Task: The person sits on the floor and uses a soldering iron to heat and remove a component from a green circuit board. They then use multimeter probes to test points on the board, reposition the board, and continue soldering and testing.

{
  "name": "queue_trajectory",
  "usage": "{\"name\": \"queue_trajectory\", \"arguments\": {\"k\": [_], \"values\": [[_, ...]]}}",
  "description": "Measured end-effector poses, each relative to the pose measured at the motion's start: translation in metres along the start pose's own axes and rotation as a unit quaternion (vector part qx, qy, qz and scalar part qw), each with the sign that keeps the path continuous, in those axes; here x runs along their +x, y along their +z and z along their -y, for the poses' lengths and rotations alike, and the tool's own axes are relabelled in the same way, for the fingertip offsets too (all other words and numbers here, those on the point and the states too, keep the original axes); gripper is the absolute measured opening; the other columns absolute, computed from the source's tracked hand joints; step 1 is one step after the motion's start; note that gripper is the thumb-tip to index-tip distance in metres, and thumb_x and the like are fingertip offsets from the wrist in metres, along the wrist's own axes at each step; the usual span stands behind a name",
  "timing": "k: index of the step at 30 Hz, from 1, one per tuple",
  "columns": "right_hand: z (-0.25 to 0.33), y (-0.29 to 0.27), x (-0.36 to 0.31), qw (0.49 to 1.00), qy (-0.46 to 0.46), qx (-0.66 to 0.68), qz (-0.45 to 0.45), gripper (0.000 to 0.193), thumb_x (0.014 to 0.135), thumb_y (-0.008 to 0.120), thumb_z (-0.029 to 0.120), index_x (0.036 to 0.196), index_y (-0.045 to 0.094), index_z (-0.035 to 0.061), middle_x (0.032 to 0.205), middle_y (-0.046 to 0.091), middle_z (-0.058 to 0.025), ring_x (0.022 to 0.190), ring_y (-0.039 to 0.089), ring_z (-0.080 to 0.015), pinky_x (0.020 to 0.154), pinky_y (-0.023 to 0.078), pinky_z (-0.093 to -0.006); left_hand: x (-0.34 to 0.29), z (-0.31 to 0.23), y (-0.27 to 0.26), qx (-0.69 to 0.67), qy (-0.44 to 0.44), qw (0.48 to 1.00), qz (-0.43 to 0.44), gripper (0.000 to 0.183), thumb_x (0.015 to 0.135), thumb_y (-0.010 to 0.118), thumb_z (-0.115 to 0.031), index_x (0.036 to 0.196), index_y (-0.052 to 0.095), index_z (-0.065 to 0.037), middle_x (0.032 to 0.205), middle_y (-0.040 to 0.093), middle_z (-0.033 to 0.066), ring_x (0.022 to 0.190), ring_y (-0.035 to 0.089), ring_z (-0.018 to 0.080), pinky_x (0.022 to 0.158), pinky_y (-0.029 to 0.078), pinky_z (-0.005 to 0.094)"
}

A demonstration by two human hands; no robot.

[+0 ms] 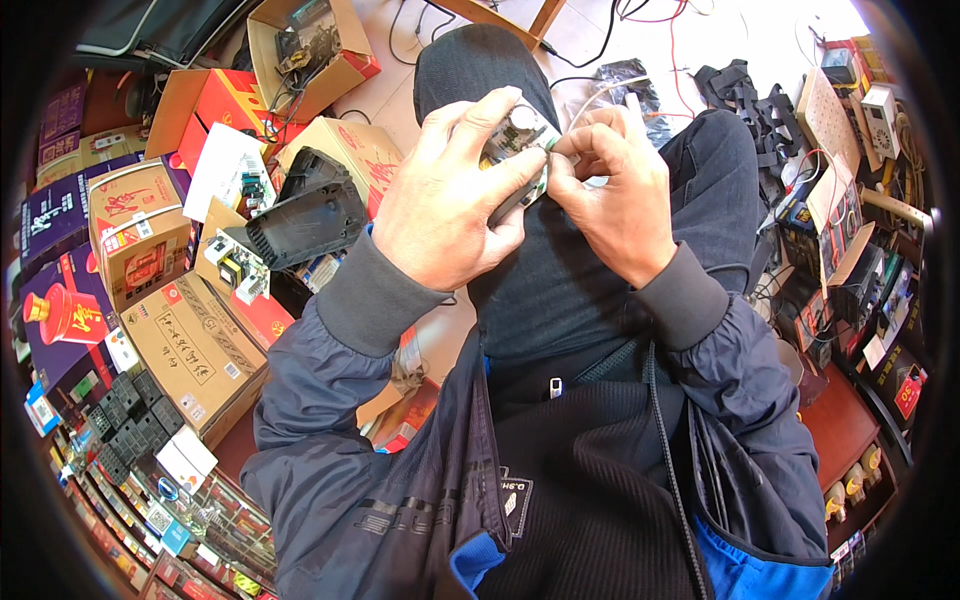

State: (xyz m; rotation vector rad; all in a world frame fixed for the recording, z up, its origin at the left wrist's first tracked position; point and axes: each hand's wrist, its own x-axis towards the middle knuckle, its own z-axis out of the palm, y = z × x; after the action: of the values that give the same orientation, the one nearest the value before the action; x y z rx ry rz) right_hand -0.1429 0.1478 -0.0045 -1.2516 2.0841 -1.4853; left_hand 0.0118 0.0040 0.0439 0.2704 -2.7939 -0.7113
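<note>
Above my lap, my left hand [450, 190] grips a small circuit board [522, 128] with a round white part on its face and a dark edge below. My right hand [617, 190] is at the board's right side, thumb and forefinger pinched together there. A pale cable [607, 90] runs up and right from behind those fingers. Whether the pinch holds this cable or a smaller part is hidden by the fingertips. My knees in dark trousers [540, 260] lie right beneath both hands.
At left are stacked cardboard boxes [190, 350], a black plastic housing [310, 215] and another circuit board [238, 268]. An open box of parts [345, 50] stands beyond. Black straps [745, 105] lie past my right knee; a red wire [676, 60] crosses the floor.
</note>
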Motion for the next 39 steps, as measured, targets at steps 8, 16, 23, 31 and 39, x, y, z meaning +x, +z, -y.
{"name": "queue_trajectory", "arguments": {"k": [8,16,23,31,39], "values": [[0.0001,-0.0007,0.0006,1.0,-0.016,0.012,-0.002,0.011,0.087,0.08,0.002,0.095,0.071,0.0004,0.101,0.067,-0.0098,0.073,0.072,-0.0187,0.068,0.061,-0.0314,-0.0002,0.0001,-0.0003,0.007,0.002,1.0,0.0,0.06,0.07,0.084,-0.008,0.129,0.077,-0.011,0.16,0.053,0.0182,0.138,0.055,0.042,0.116,0.049,0.0508],[0.0012,-0.002,0.0014,1.0,-0.021,0.003,0.004,0.011,0.087,0.08,0.002,0.094,0.072,0.0005,0.1,0.067,-0.0101,0.074,0.073,-0.0209,0.068,0.061,-0.0325,-0.0009,0.0015,-0.0003,0.0,0.003,1.0,0.001,0.061,0.07,0.085,-0.009,0.131,0.077,-0.012,0.159,0.053,0.0174,0.137,0.056,0.042,0.114,0.05,0.0506],[0.0025,-0.0046,0.0019,1.0,-0.01,0.0,0.017,0.01,0.087,0.079,0.0,0.095,0.073,0.0001,0.101,0.067,-0.0085,0.075,0.072,-0.0163,0.068,0.059,-0.0296,0.0013,0.0015,-0.0046,0.022,0.004,0.999,0.027,0.061,0.07,0.086,-0.012,0.131,0.078,-0.014,0.157,0.054,0.0192,0.134,0.057,0.0417,0.113,0.051,0.0508],[0.0043,-0.0063,0.0038,1.0,-0.007,0.018,0.024,0.01,0.086,0.079,-0.001,0.094,0.073,-0.001,0.1,0.067,-0.0075,0.076,0.071,-0.0149,0.069,0.06,-0.028,0.0027,0.0064,-0.0057,0.038,0.038,0.998,0.016,0.056,0.072,0.085,-0.017,0.127,0.076,-0.012,0.152,0.053,0.017,0.13,0.056,0.0418,0.107,0.056,0.0496],[0.0024,-0.0099,0.0057,0.999,0.013,0.02,0.042,0.01,0.085,0.078,0.0,0.093,0.072,-0.001,0.098,0.066,-0.0086,0.077,0.07,-0.0147,0.07,0.058,-0.0265,0.0037,0.0038,-0.0056,0.037,0.02,0.999,0.024,0.057,0.071,0.085,-0.017,0.127,0.078,-0.014,0.152,0.055,0.0177,0.131,0.057,0.0417,0.108,0.054,0.0502]]}}
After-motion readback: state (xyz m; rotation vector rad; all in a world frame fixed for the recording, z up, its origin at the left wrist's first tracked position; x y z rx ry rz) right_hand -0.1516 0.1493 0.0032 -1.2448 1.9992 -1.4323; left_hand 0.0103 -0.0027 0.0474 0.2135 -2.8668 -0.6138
